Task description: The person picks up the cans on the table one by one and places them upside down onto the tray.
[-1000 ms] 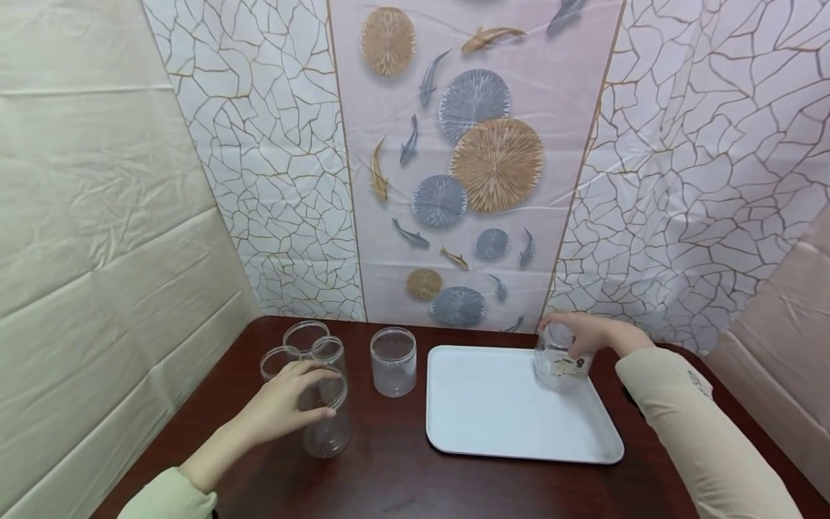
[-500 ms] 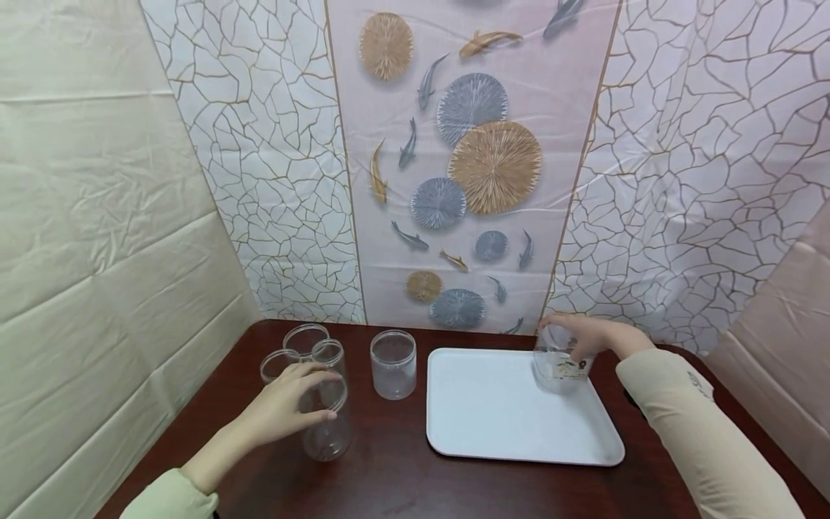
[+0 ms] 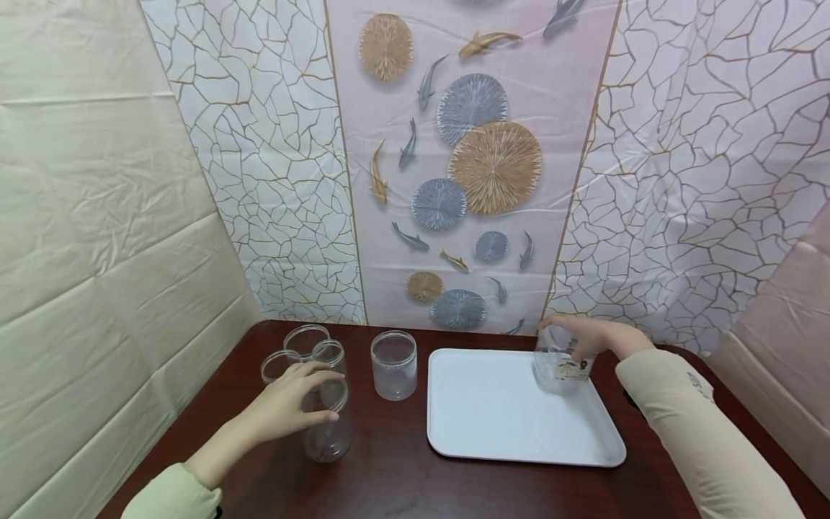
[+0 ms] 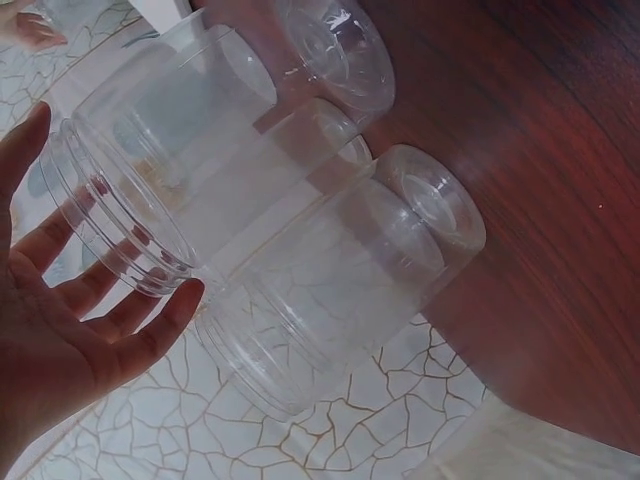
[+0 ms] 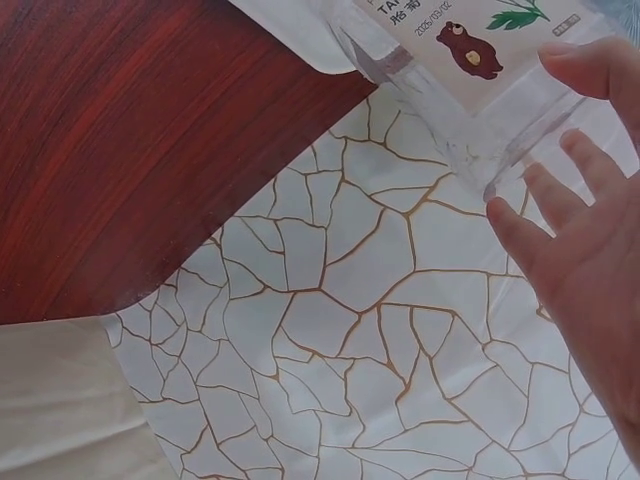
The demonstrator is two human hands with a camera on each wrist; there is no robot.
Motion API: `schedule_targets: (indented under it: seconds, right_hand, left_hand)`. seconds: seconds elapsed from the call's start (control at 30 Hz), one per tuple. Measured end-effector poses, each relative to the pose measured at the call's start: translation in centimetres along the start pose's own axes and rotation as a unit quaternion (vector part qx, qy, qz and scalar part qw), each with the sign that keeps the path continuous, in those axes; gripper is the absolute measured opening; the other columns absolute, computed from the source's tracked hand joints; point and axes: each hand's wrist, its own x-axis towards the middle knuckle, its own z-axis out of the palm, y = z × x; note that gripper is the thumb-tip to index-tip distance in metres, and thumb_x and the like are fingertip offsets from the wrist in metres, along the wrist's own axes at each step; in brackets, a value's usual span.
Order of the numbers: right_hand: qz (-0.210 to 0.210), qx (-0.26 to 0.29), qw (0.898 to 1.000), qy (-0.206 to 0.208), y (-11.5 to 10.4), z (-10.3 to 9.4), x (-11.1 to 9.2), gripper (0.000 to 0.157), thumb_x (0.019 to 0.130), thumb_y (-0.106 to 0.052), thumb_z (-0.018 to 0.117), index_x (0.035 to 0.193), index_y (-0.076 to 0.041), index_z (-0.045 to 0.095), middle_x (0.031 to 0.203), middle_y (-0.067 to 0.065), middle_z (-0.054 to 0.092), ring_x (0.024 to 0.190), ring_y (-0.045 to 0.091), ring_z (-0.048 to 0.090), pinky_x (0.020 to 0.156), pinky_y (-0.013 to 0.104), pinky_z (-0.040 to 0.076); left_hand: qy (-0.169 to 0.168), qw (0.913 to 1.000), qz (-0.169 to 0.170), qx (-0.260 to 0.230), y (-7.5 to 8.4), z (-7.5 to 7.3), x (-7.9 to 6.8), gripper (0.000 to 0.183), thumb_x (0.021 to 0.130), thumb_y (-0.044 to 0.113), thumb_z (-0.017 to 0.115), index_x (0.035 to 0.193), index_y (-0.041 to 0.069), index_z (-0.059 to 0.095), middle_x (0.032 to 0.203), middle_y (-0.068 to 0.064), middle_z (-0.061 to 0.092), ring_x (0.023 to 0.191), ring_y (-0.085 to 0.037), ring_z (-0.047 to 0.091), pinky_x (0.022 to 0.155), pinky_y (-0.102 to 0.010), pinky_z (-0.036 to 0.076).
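Observation:
My left hand (image 3: 284, 406) holds a clear, lidless plastic jar (image 3: 328, 438) near its rim. In the left wrist view, the fingers curve around the ridged neck of this jar (image 4: 125, 215); it stands upright on the table. At the tray's far right corner, my right hand (image 3: 586, 334) grips the upper part of another clear jar (image 3: 556, 369). This one bears a label (image 5: 478, 50) with a brown bear and green leaves. Its base sits on the white tray (image 3: 496, 418), and part of its rim is hidden behind the fingers.
Behind the left hand stand several more clear jars, among them a narrow one (image 3: 331, 353) and a wider one (image 3: 306, 336). A short, wide jar (image 3: 394, 371) stands between that group and the tray. Patterned cloth (image 3: 292, 180) hangs along the table's back edge.
The labelled jar has turned slightly in my right hand. My left hand and its jar have stayed in place, and the view has shifted only a little.

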Motion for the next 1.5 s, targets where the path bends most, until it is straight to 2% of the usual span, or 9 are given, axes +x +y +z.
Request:
schedule_targets:
  seconds: [0.23, 0.3, 0.4, 0.53, 0.7, 0.87, 1.03, 1.27, 1.5]
  right_hand:
    - [0.003, -0.008, 1.000, 0.006, -0.4, 0.1, -0.4, 0.079, 0.060, 0.014, 0.063, 0.129, -0.010, 0.034, 0.139, 0.027, 0.019, 0.113, 0.041, 0.034, 0.066, 0.032, 0.046]
    - [-0.002, -0.019, 1.000, 0.011, -0.3, 0.2, -0.6, 0.081, 0.061, 0.012, 0.065, 0.131, -0.009, 0.031, 0.139, 0.028, 0.017, 0.119, 0.045, 0.029, 0.074, 0.039, 0.047]
    - [-0.009, -0.034, 0.999, 0.016, -0.1, 0.2, -0.9, 0.083, 0.062, 0.010, 0.065, 0.135, -0.006, 0.027, 0.140, 0.029, 0.014, 0.124, 0.049, 0.020, 0.085, 0.048, 0.043]
    - [-0.023, -0.057, 0.998, 0.034, -0.1, 0.0, -1.1, 0.082, 0.065, 0.005, 0.068, 0.135, -0.004, 0.027, 0.139, 0.027, 0.023, 0.124, 0.048, 0.022, 0.094, 0.057, 0.032]
    - [-0.029, -0.071, 0.995, 0.058, -0.5, -0.2, -1.6, 0.082, 0.067, 0.000, 0.071, 0.136, -0.004, 0.027, 0.137, 0.027, 0.027, 0.123, 0.047, 0.025, 0.095, 0.058, 0.029]
    - [-0.034, -0.083, 0.993, 0.078, -1.0, -0.1, -2.3, 0.078, 0.068, -0.003, 0.071, 0.135, -0.007, 0.031, 0.138, 0.027, 0.025, 0.122, 0.048, 0.025, 0.093, 0.059, 0.031]
    - [-0.047, -0.110, 0.987, 0.106, -1.6, 0.1, -2.8, 0.075, 0.070, -0.006, 0.071, 0.134, -0.011, 0.033, 0.138, 0.025, 0.027, 0.121, 0.047, 0.028, 0.091, 0.058, 0.034]
    - [-0.124, -0.118, 0.973, 0.155, -3.8, 0.3, -3.0, 0.063, 0.076, -0.008, 0.065, 0.132, -0.010, 0.037, 0.133, 0.018, 0.038, 0.121, 0.039, 0.035, 0.093, 0.053, 0.035]
    - [-0.193, -0.130, 0.958, 0.169, -7.1, 1.8, -3.9, 0.055, 0.079, -0.016, 0.063, 0.129, -0.010, 0.041, 0.130, 0.013, 0.043, 0.121, 0.035, 0.037, 0.097, 0.052, 0.032]
  left_hand:
    - [-0.013, 0.9999, -0.003, 0.004, 0.0, 0.0, 0.3, 0.056, 0.068, 0.050, 0.068, 0.117, 0.028, 0.054, 0.122, -0.006, 0.051, 0.114, -0.028, 0.044, 0.085, -0.050, 0.042]
    - [-0.017, 0.9998, -0.005, 0.001, 0.1, -0.1, 0.3, 0.057, 0.068, 0.053, 0.066, 0.117, 0.027, 0.054, 0.123, -0.006, 0.051, 0.114, -0.029, 0.044, 0.086, -0.050, 0.042]
    - [-0.027, 0.9996, -0.005, -0.003, 0.2, -0.3, 0.6, 0.061, 0.067, 0.059, 0.063, 0.118, 0.026, 0.054, 0.124, -0.008, 0.050, 0.115, -0.030, 0.044, 0.087, -0.051, 0.041]
    - [-0.048, 0.9989, -0.001, -0.003, 0.3, -0.8, 1.0, 0.063, 0.066, 0.058, 0.065, 0.118, 0.024, 0.054, 0.124, -0.010, 0.050, 0.116, -0.032, 0.043, 0.088, -0.052, 0.039]
    - [-0.077, 0.9970, -0.003, 0.007, 0.7, -1.6, 1.7, 0.063, 0.064, 0.049, 0.071, 0.118, 0.024, 0.054, 0.122, -0.009, 0.051, 0.114, -0.030, 0.045, 0.086, -0.050, 0.041]
    - [-0.116, 0.9927, -0.019, 0.025, 1.2, -2.2, 2.4, 0.066, 0.062, 0.054, 0.070, 0.119, 0.026, 0.052, 0.122, -0.005, 0.050, 0.112, -0.028, 0.046, 0.081, -0.048, 0.044]
    - [-0.124, 0.9915, -0.012, 0.037, 1.4, -2.4, 3.1, 0.066, 0.061, 0.056, 0.069, 0.118, 0.026, 0.053, 0.121, -0.006, 0.051, 0.110, -0.028, 0.047, 0.078, -0.048, 0.044]
    - [-0.139, 0.9891, 0.009, 0.049, 1.6, -2.3, 3.7, 0.067, 0.058, 0.054, 0.072, 0.115, 0.023, 0.056, 0.119, -0.009, 0.051, 0.109, -0.030, 0.047, 0.076, -0.048, 0.045]
    - [-0.140, 0.9866, 0.029, 0.079, 2.2, -2.5, 3.9, 0.065, 0.054, 0.052, 0.075, 0.108, 0.022, 0.058, 0.105, -0.002, 0.052, 0.099, -0.024, 0.048, 0.067, -0.043, 0.046]
